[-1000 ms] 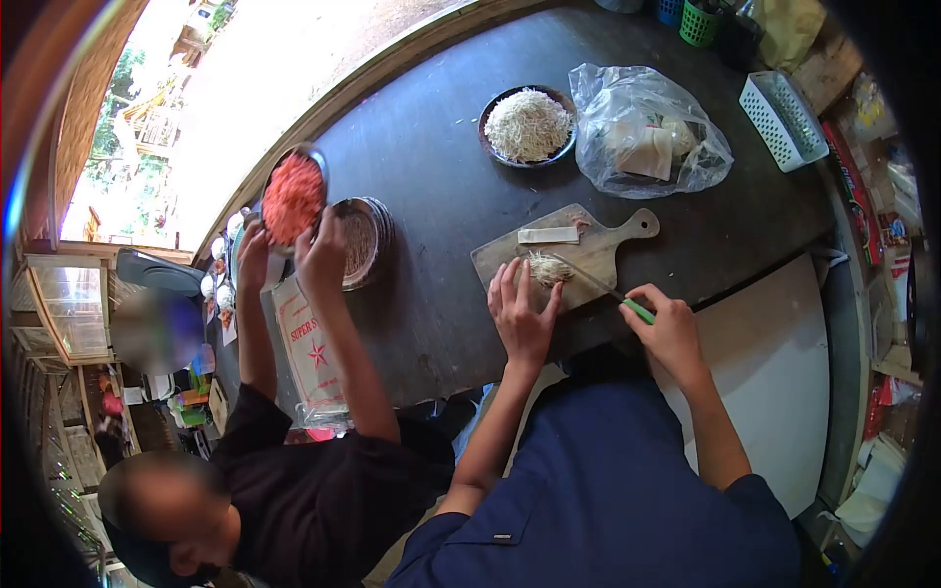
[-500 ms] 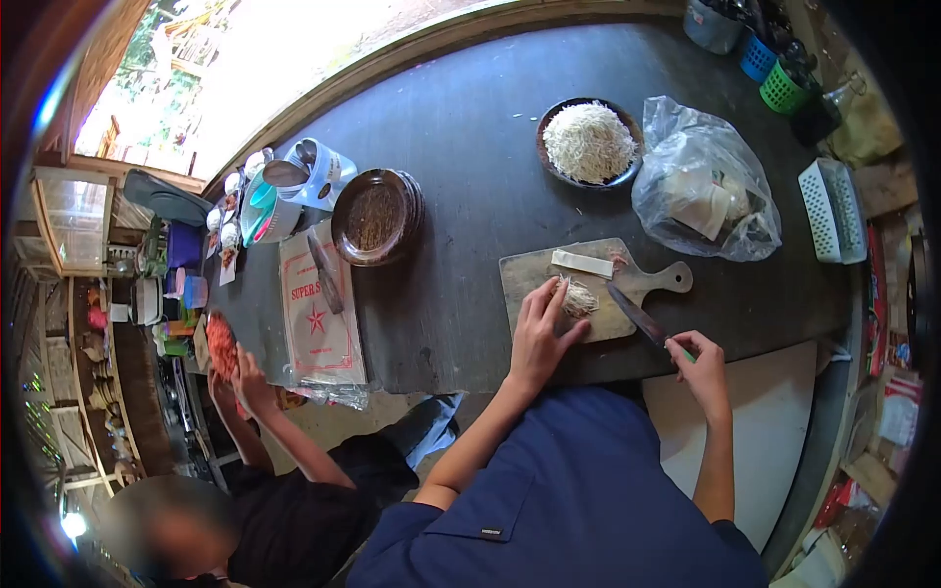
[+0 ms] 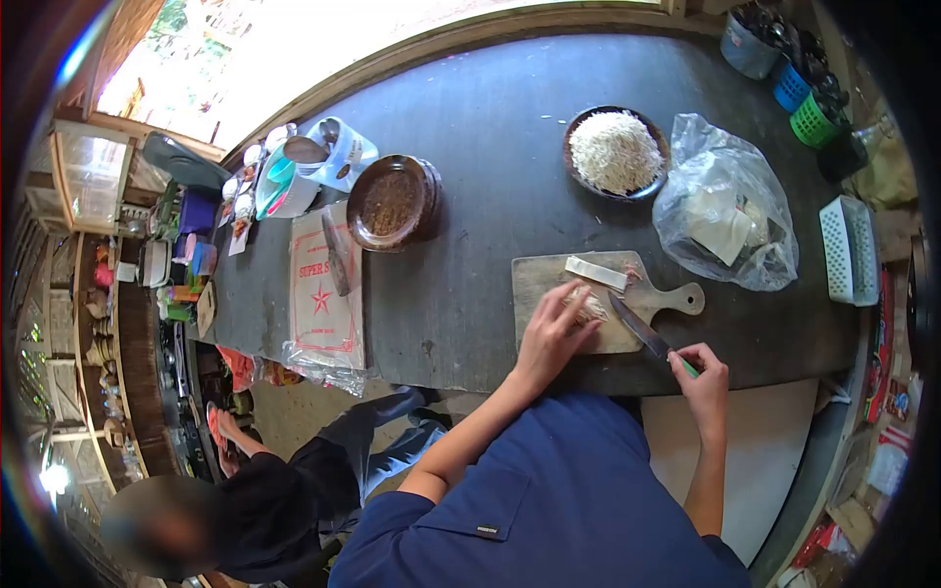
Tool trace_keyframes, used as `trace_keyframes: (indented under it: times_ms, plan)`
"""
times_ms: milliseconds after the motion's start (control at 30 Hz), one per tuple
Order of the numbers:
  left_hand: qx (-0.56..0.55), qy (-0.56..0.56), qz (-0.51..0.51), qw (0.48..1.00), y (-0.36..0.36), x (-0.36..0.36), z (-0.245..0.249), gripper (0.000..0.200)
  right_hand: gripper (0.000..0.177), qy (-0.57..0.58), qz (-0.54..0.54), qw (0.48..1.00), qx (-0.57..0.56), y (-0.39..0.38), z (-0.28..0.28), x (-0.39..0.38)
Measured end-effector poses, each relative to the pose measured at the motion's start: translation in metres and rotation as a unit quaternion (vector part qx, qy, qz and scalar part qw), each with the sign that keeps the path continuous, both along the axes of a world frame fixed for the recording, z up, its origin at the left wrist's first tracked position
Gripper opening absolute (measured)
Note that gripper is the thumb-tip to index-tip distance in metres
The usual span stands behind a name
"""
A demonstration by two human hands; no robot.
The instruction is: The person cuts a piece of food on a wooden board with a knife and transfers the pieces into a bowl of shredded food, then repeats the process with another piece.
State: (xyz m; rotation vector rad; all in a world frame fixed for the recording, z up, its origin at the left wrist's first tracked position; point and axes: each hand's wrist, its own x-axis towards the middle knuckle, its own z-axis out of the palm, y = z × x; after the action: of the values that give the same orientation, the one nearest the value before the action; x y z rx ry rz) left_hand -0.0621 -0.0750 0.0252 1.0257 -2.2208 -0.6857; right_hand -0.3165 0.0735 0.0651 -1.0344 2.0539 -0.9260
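A wooden cutting board (image 3: 532, 279) lies in front of me on the dark table. Over a small pile of pale shreds (image 3: 592, 312) on it, my left hand (image 3: 551, 343) is spread, fingers apart and fingertips touching the pile. My right hand (image 3: 702, 380) is closed round the green handle of a knife (image 3: 642, 328), whose blade slants across the board with its tip near the shreds. Just beyond the pile lies a white block-like strip (image 3: 596, 273). Farther back, a heap of white shreds (image 3: 616, 152) fills a dark bowl (image 3: 649, 189).
A clear plastic bag (image 3: 730, 230) with pale pieces stands right of the bowl. Stacked brown plates (image 3: 392, 206), another knife (image 3: 336, 257) on a printed paper packet (image 3: 323, 318), and a white basket (image 3: 849, 250) are on the table. A person (image 3: 284, 500) is at my left.
My left hand has shifted slightly over the pile. The other person's hands have dropped from the table edge with an orange-red thing. The view has shifted.
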Motion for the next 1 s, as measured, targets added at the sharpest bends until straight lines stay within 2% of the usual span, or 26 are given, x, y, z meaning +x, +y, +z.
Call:
trace_keyframes:
  times_ms: [67, 167, 333, 400, 600, 733, 800, 900, 1000]
  plan:
    - [0.008, 0.023, 0.043, 0.999, 0.000, 0.002, 0.014, 0.075, 0.022, 0.008, -0.002, 1.000, -0.013, 0.003, -0.003, -0.001]
    - [-0.003, -0.007, 0.022, 1.000, -0.001, 0.014, 0.012, 0.083, 0.019, 0.003, 0.006, 0.999, -0.044, 0.011, -0.006, 0.008]
    - [0.010, -0.026, 0.034, 0.999, 0.005, 0.022, 0.016, 0.083, 0.016, 0.009, -0.018, 0.998, -0.064, 0.013, -0.005, 0.022]
    - [0.028, -0.026, 0.049, 0.998, 0.007, 0.022, 0.016, 0.080, 0.015, 0.007, -0.041, 0.997, -0.067, 0.013, -0.005, 0.026]
    - [0.071, 0.012, 0.020, 0.997, 0.007, 0.018, 0.011, 0.073, 0.014, 0.033, -0.016, 0.995, -0.098, 0.004, -0.012, 0.052]
    - [0.047, 0.012, 0.020, 0.999, 0.003, 0.016, 0.008, 0.066, 0.015, 0.036, -0.010, 0.994, -0.101, -0.006, -0.009, 0.076]
    - [0.105, 0.028, 0.017, 0.994, 0.003, 0.016, 0.008, 0.061, 0.015, 0.043, -0.007, 0.994, -0.099, -0.008, -0.006, 0.079]
    - [0.043, 0.004, 0.011, 0.999, 0.003, 0.016, 0.008, 0.056, 0.015, 0.047, -0.003, 0.994, -0.097, -0.008, -0.007, 0.079]
    - [0.061, 0.008, -0.001, 0.998, 0.004, 0.017, 0.010, 0.049, 0.015, 0.050, 0.001, 0.993, -0.103, -0.008, -0.006, 0.079]
